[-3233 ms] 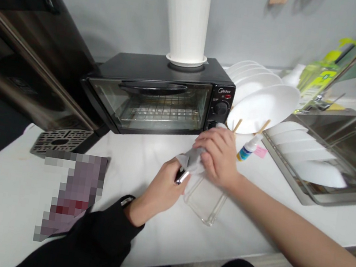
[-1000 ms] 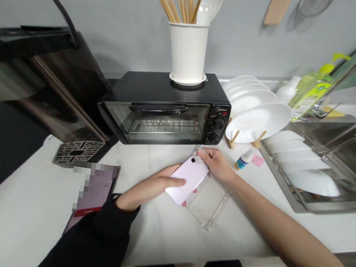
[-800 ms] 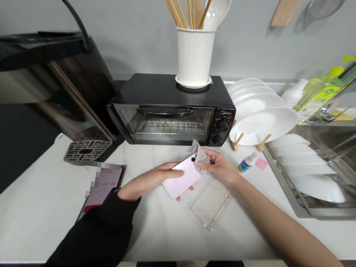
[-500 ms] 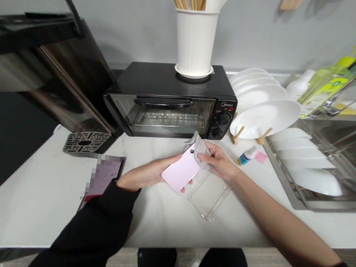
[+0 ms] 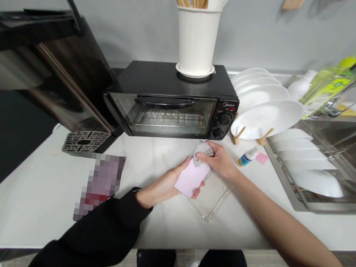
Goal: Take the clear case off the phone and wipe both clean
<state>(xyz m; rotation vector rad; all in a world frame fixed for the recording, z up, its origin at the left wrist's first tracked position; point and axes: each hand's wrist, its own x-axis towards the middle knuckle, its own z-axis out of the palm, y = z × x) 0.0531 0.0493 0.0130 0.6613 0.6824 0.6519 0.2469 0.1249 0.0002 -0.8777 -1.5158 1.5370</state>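
Note:
A pale pink phone (image 5: pixel 192 178) lies back up in my left hand (image 5: pixel 171 179), whose thumb and fingers grip its two long edges. My right hand (image 5: pixel 219 159) pinches a grey cloth (image 5: pixel 202 150) and presses it on the phone's upper end, around the camera. The cloth covers that end of the phone. Under my hands, a clear phone case (image 5: pixel 212 205) rests on the white counter, partly hidden by my right forearm. Beyond my right wrist lies a small spray bottle (image 5: pixel 247 156) with a blue and yellow label, beside a pink slip of paper (image 5: pixel 261 158).
Behind my hands stands a black toaster oven (image 5: pixel 167 114) carrying a white cup (image 5: pixel 196 42) of chopsticks. White plates (image 5: pixel 269 118) stand in a rack beside it, near the sink (image 5: pixel 298 200). At left are a coffee machine (image 5: pixel 86 142) and a blurred-out flat object (image 5: pixel 104 180).
My left hand has moved the phone to the right and tilted it. The grey cloth now lies flatter over its camera end, with my right thumb pressing there.

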